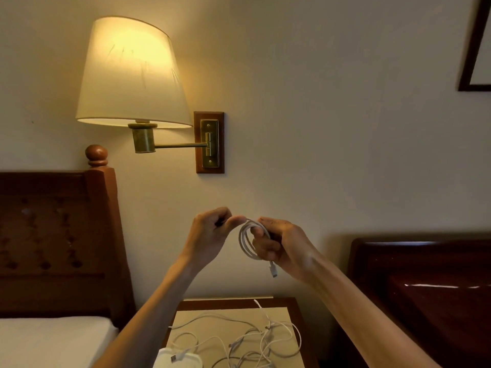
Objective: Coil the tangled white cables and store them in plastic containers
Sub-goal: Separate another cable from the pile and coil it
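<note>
I hold a coiled white cable [245, 241] up in front of the wall, above the nightstand. My right hand [281, 244] grips the coil with fingers curled round its loops, and a plug end [273, 272] hangs below that hand. My left hand [210, 236] pinches the top of the coil between thumb and fingers. Below, several tangled white cables [247, 338] lie spread over the nightstand top [194, 318]. A translucent plastic container [176, 358] with a cable plug on it sits at the nightstand's front left, cut off by the frame edge.
A lit wall lamp [130, 73] on a brass arm hangs above left. A wooden headboard [55, 235] and white mattress [50, 338] lie left of the nightstand. A dark glossy wooden cabinet [425, 288] stands to the right.
</note>
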`<state>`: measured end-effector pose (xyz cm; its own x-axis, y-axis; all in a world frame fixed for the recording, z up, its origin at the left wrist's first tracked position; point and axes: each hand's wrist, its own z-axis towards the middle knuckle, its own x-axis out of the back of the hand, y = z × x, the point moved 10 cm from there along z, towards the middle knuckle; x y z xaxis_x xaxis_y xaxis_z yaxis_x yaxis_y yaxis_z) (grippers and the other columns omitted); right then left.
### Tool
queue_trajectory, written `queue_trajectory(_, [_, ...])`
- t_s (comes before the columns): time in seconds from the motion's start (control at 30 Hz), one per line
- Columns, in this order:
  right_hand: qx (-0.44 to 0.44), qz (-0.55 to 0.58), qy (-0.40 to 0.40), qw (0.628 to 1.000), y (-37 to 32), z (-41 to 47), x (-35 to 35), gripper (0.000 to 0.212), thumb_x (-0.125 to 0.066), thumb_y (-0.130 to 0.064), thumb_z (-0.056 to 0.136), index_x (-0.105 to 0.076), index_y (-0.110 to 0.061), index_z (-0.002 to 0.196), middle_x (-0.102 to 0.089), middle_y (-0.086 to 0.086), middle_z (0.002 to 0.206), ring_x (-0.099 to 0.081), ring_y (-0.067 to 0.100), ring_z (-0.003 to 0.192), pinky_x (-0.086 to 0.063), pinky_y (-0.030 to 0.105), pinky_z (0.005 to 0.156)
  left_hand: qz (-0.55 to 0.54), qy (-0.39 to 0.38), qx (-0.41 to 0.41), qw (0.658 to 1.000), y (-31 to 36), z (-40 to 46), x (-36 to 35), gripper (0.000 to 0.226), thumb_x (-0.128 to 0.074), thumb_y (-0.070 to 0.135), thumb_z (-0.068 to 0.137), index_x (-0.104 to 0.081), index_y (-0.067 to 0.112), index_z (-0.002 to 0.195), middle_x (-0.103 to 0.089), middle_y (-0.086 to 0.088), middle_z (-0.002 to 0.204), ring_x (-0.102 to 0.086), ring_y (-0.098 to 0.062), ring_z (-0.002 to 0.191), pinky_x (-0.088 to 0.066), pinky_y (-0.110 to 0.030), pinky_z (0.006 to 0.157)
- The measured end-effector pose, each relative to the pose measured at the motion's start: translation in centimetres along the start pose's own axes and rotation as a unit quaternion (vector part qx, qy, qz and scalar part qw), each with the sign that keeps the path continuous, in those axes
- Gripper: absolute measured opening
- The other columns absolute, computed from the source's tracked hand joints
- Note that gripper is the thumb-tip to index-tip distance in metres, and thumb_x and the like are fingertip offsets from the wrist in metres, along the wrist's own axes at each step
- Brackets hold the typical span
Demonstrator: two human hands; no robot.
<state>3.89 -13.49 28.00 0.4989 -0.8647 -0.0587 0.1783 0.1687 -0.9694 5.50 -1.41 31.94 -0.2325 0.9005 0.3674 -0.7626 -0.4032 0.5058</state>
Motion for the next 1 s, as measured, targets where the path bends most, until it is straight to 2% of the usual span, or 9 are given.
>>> queue_trajectory(0.07, [-0.013, 0.053, -0.004, 0.999, -0.3, -0.1, 0.0, 0.042, -0.023, -0.021, 0.106, -0.049, -0.011, 0.074, -0.031, 0.001, 0.06, -0.03, 0.015, 0.056, -0.029, 0.028, 0.059, -0.085, -0.002, 0.077, 0.993, -2.8, -0.8, -0.4, 0.033, -0.056, 0.04, 0.087, -0.05, 0.018, 0.064, -0.04, 0.01, 0.052, -0.035, -0.005, 0.05, -0.031, -0.021, 0.049])
queue_trajectory(0.17, [-0.026, 0.116, 0.006, 0.993, -0.9, 0.3, 0.7, 0.039, -0.026, -0.022, 0.106, -0.047, -0.012, 0.074, -0.038, 0.002, 0.066, -0.035, 0.013, 0.059, -0.033, 0.026, 0.061, -0.218, -0.043, 0.154, 0.963, -5.8, -2.5, -1.9, 0.022, -0.051, 0.022, 0.094, -0.061, 0.004, 0.087, -0.05, 0.004, 0.065, -0.048, -0.014, 0.058, -0.049, -0.032, 0.055])
queue_trajectory(0.3, [-0.027, 0.103, 0.039, 0.994, -1.2, 0.7, 1.7, 0.039, -0.032, -0.024, 0.105, -0.053, -0.013, 0.074, -0.046, 0.002, 0.071, -0.041, 0.013, 0.061, -0.038, 0.026, 0.061, -0.207, -0.071, 0.188, 0.958, -7.3, -4.1, -2.4, 0.019, -0.059, 0.017, 0.089, -0.071, 0.005, 0.099, -0.066, -0.009, 0.085, -0.061, -0.027, 0.078, -0.053, -0.04, 0.079])
queue_trajectory(0.4, [-0.029, 0.089, 0.083, 0.992, -1.1, 0.9, 2.4, 0.035, -0.038, -0.024, 0.104, -0.057, -0.012, 0.078, -0.049, 0.001, 0.073, -0.044, 0.013, 0.063, -0.04, 0.026, 0.06, -0.057, -0.064, 0.175, 0.981, -7.1, -3.8, -1.4, 0.017, -0.064, 0.03, 0.087, -0.077, 0.024, 0.096, -0.062, -0.002, 0.083, -0.054, -0.018, 0.071, -0.045, -0.028, 0.061])
queue_trajectory(0.43, [-0.03, 0.09, 0.094, 0.991, -1.0, 1.0, 2.5, 0.033, -0.038, -0.023, 0.104, -0.057, -0.012, 0.08, -0.05, 0.001, 0.073, -0.043, 0.013, 0.064, -0.04, 0.026, 0.06, -0.064, -0.052, 0.203, 0.976, -7.2, -3.7, -1.1, 0.016, -0.065, 0.031, 0.088, -0.078, 0.024, 0.095, -0.06, 0.0, 0.077, -0.05, -0.016, 0.063, -0.041, -0.026, 0.054])
queue_trajectory(0.53, [-0.041, 0.097, 0.117, 0.987, -0.5, 1.2, 2.7, 0.029, -0.039, -0.023, 0.104, -0.057, -0.011, 0.085, -0.05, 0.0, 0.073, -0.041, 0.013, 0.064, -0.039, 0.027, 0.06, -0.184, -0.017, 0.299, 0.936, -7.3, -3.6, -1.0, 0.018, -0.07, 0.026, 0.084, -0.077, 0.01, 0.09, -0.058, -0.005, 0.066, -0.045, -0.016, 0.056, -0.039, -0.024, 0.049])
queue_trajectory(0.63, [-0.051, 0.104, 0.118, 0.986, -0.2, 1.3, 2.2, 0.029, -0.038, -0.022, 0.105, -0.056, -0.011, 0.086, -0.05, -0.001, 0.071, -0.041, 0.012, 0.063, -0.038, 0.026, 0.06, -0.284, 0.028, 0.325, 0.902, -6.6, -2.9, -0.7, 0.02, -0.07, 0.02, 0.082, -0.074, 0.001, 0.087, -0.061, -0.009, 0.069, -0.05, -0.015, 0.058, -0.044, -0.023, 0.049])
queue_trajectory(0.83, [-0.051, 0.074, 0.123, 0.988, -0.3, 1.5, 1.4, 0.032, -0.038, -0.024, 0.105, -0.057, -0.011, 0.083, -0.05, -0.001, 0.07, -0.041, 0.013, 0.065, -0.039, 0.027, 0.063, -0.341, 0.004, 0.38, 0.86, -5.8, -3.4, -2.5, 0.026, -0.07, 0.028, 0.086, -0.076, 0.007, 0.098, -0.06, -0.001, 0.08, -0.045, -0.012, 0.065, -0.039, -0.024, 0.052])
queue_trajectory(1.0, [-0.054, 0.056, 0.117, 0.99, -0.3, 1.7, 1.5, 0.031, -0.039, -0.025, 0.104, -0.055, -0.012, 0.081, -0.047, -0.001, 0.07, -0.038, 0.013, 0.067, -0.037, 0.027, 0.063, -0.391, -0.052, 0.434, 0.81, -5.4, -4.8, -4.5, 0.022, -0.059, 0.028, 0.094, -0.073, 0.013, 0.085, -0.051, 0.0, 0.073, -0.038, -0.012, 0.062, -0.032, -0.026, 0.054])
